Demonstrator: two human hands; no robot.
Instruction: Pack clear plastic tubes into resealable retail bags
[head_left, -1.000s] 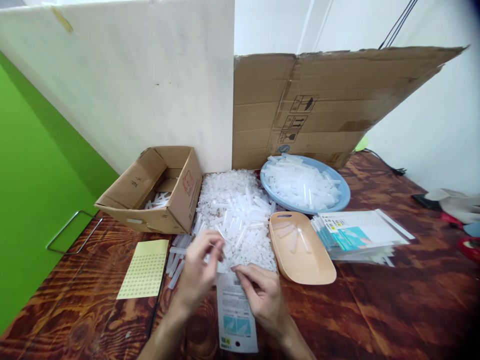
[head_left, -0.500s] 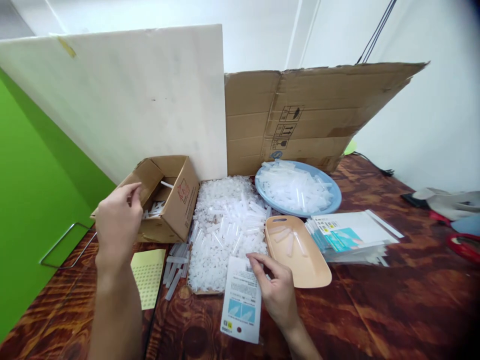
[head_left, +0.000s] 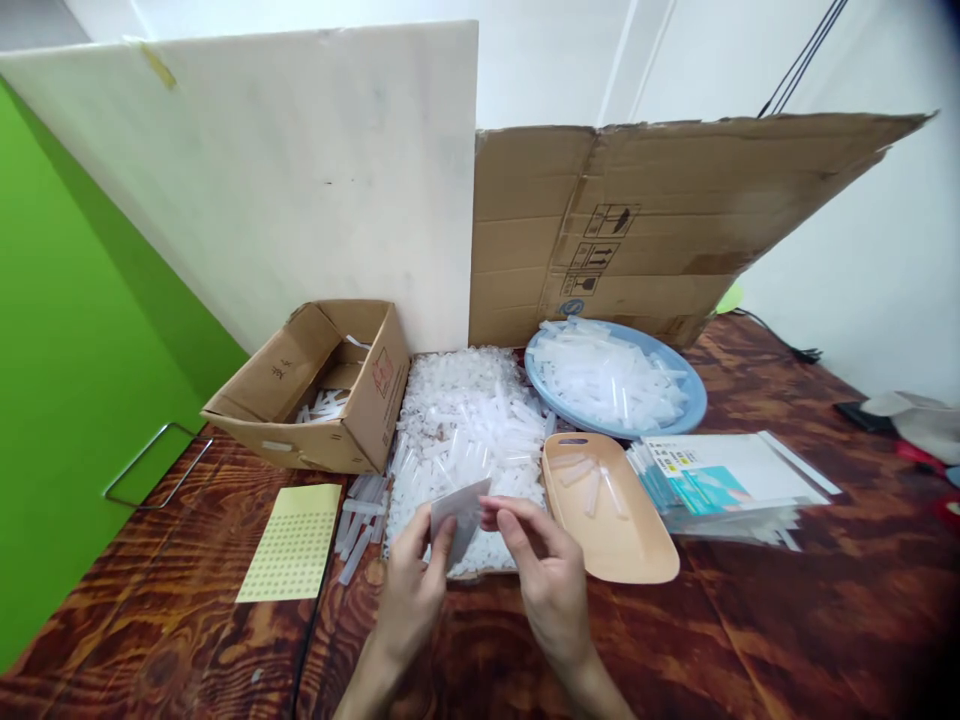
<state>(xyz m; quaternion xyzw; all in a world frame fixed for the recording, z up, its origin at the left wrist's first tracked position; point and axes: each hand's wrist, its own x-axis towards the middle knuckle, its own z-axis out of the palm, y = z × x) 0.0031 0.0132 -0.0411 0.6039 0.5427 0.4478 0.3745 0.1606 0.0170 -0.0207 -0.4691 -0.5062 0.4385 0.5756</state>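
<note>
My left hand (head_left: 415, 585) and my right hand (head_left: 546, 580) together hold a small flat plastic packet (head_left: 459, 512) lifted off the table, its edge turned toward me. Just beyond the hands lies a big heap of small clear plastic tubes and caps (head_left: 465, 430). A tan oval tray (head_left: 611, 510) with a few tubes in it sits right of my right hand. A yellow sticker sheet (head_left: 294, 542) lies left of my left hand.
An open cardboard box (head_left: 330, 385) with tubes inside stands at the back left. A blue plate (head_left: 694, 395) piled with tubes and a stack of printed packets (head_left: 727, 475) are to the right. A white board and a flattened carton (head_left: 660, 220) stand upright behind.
My left hand came back from the cardboard box to the middle. The packet that lay flat on the table is now lifted and held by both hands.
</note>
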